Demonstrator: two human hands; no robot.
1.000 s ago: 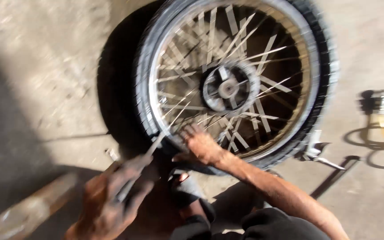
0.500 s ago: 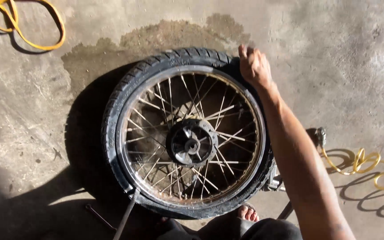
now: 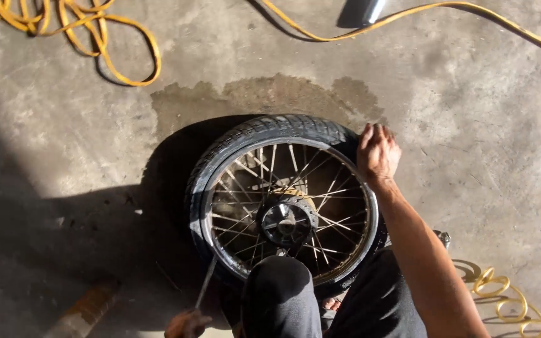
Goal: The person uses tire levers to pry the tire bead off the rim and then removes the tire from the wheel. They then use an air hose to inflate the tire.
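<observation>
The concrete floor (image 3: 471,125) fills the whole view: rough, grey, lit hard from one side, with a darker damp-looking patch (image 3: 264,97) at 12 o'clock of the wheel and deep shadow spreading out toward 9 o'clock. It looks gritty enough to keep rubber from sliding.

The spoked wheel (image 3: 286,203) lies flat at the centre of the view, its black tyre (image 3: 270,128) around a bright metal rim, thin spokes running in to a dark hub (image 3: 286,222). By its looks it is fairly heavy and stiff at the rim, while the tyre wall should give under pressure; the spokes are slim and poor places to pull on. The tyre edge and rim seem the sound places to take hold.

A dark-clad knee (image 3: 277,294) sits over the wheel at 6 o'clock.

A yellow hose (image 3: 120,59) loops at 10 o'clock of the wheel and runs along the top edge to 2 o'clock; more coils lie at 4 o'clock.

The right hand (image 3: 378,151) rests on the tyre at 2 o'clock, fingers curled down over the edge, pressing or gripping it; how tightly they close I cannot tell.

The left hand (image 3: 186,324) sits at 7 o'clock at the frame's bottom, closed around the lower end of a thin metal lever (image 3: 206,281) that slants up to the rim.

A small metal part (image 3: 441,238) lies at 4 o'clock, too dim to identify.
</observation>
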